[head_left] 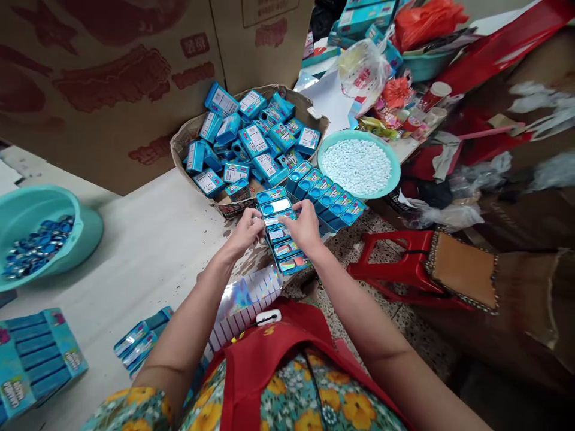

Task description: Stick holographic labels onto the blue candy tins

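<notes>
A row of small blue tins point(284, 248) sits in front of me, several with shiny stickers on their tops. My left hand point(249, 230) is at the left side of this row, its fingers curled in and the fingertips close together; what they pinch is hidden. From the right, my right hand point(305, 224) reaches over the row, thumb and fingers pinched at a thin shiny strip point(272, 220), which looks like a sticker, on a middle tin. Just below lies a holographic sticker sheet point(251, 293), partly under my left forearm.
Blue tins fill a torn cardboard tray point(179, 140). Beside it are more tins in a row point(330, 197) and a basin point(395, 170) of white pellets. Left stand a teal tub point(87, 224) of small metallic pieces and a tin display box point(67, 341). A red stool point(390, 263) is right.
</notes>
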The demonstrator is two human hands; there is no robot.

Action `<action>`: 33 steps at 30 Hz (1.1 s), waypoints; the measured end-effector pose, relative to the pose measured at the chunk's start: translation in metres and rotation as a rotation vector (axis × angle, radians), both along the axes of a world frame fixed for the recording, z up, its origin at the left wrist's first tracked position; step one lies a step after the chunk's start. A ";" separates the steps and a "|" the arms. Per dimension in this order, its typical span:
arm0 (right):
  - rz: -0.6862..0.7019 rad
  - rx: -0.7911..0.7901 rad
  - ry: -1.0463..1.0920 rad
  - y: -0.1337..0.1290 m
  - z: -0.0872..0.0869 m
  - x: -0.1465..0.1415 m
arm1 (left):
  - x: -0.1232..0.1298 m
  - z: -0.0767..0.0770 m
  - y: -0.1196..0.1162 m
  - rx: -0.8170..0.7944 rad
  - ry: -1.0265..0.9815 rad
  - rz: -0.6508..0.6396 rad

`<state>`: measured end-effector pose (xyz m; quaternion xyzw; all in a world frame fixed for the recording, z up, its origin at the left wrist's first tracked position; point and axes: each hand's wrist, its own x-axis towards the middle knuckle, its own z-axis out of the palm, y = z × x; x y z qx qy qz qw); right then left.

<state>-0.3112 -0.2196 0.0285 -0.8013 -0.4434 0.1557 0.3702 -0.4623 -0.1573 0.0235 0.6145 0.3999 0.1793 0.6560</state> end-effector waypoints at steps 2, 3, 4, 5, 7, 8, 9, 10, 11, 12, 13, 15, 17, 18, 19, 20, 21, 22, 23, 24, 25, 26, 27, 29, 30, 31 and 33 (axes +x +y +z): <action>-0.008 -0.009 -0.012 0.001 -0.003 0.003 | 0.004 -0.008 -0.001 -0.018 0.063 0.023; 0.001 -0.016 -0.024 0.002 -0.003 0.004 | 0.005 -0.012 -0.001 -0.014 0.121 0.023; 0.011 -0.021 -0.035 0.001 -0.001 0.005 | 0.003 -0.017 -0.001 -0.006 0.185 0.016; 0.017 -0.017 -0.044 0.000 0.003 0.004 | -0.002 -0.022 0.000 0.013 0.247 0.010; 0.018 0.048 -0.079 -0.008 0.013 0.000 | -0.022 -0.037 -0.002 0.091 0.344 -0.001; 0.020 0.114 -0.105 -0.016 0.019 -0.005 | -0.036 -0.047 -0.006 0.139 0.388 -0.024; 0.036 0.192 -0.128 -0.026 0.025 -0.013 | -0.053 -0.056 -0.012 0.171 0.444 -0.074; 0.081 0.272 -0.136 -0.038 0.030 -0.022 | -0.071 -0.066 -0.020 0.183 0.509 -0.148; 0.167 0.334 -0.118 -0.050 0.033 -0.033 | -0.089 -0.076 -0.031 0.171 0.578 -0.241; 0.308 0.362 -0.066 -0.064 0.032 -0.045 | -0.105 -0.085 -0.043 0.151 0.647 -0.326; 0.489 0.350 0.008 -0.076 0.026 -0.058 | -0.119 -0.092 -0.055 0.136 0.706 -0.385; 0.794 0.212 0.158 -0.094 0.004 -0.080 | -0.137 -0.101 -0.077 0.132 0.782 -0.421; 0.870 0.035 0.201 -0.103 -0.030 -0.098 | -0.142 -0.103 -0.090 0.154 0.805 -0.380; 0.854 -0.033 0.167 -0.104 -0.048 -0.104 | -0.142 -0.102 -0.092 0.162 0.806 -0.355; 0.846 -0.087 0.109 -0.104 -0.065 -0.109 | -0.140 -0.100 -0.093 0.172 0.803 -0.333; 0.863 -0.132 0.043 -0.103 -0.080 -0.112 | -0.139 -0.098 -0.092 0.176 0.797 -0.311; 0.906 -0.170 -0.020 -0.101 -0.091 -0.114 | -0.137 -0.096 -0.090 0.174 0.789 -0.294; 0.963 -0.204 -0.072 -0.100 -0.100 -0.115 | -0.136 -0.094 -0.088 0.166 0.782 -0.283; 1.014 -0.233 -0.109 -0.099 -0.105 -0.116 | -0.136 -0.093 -0.086 0.157 0.777 -0.273; 1.055 -0.254 -0.135 -0.099 -0.108 -0.116 | -0.136 -0.092 -0.085 0.152 0.775 -0.263; 1.083 -0.267 -0.151 -0.100 -0.109 -0.116 | -0.136 -0.092 -0.084 0.146 0.776 -0.255; 1.102 -0.272 -0.158 -0.101 -0.109 -0.115 | -0.137 -0.093 -0.084 0.142 0.778 -0.248; 1.111 -0.273 -0.155 -0.102 -0.108 -0.114 | -0.137 -0.094 -0.084 0.139 0.778 -0.243; 1.111 -0.258 -0.130 -0.103 -0.107 -0.113 | -0.139 -0.097 -0.084 0.132 0.774 -0.235; 1.101 -0.246 -0.111 -0.103 -0.106 -0.112 | -0.139 -0.099 -0.084 0.128 0.772 -0.235; 1.083 -0.239 -0.095 -0.103 -0.105 -0.112 | -0.139 -0.101 -0.084 0.126 0.770 -0.235; 1.039 -0.247 -0.074 -0.100 -0.100 -0.112 | -0.138 -0.104 -0.084 0.122 0.772 -0.234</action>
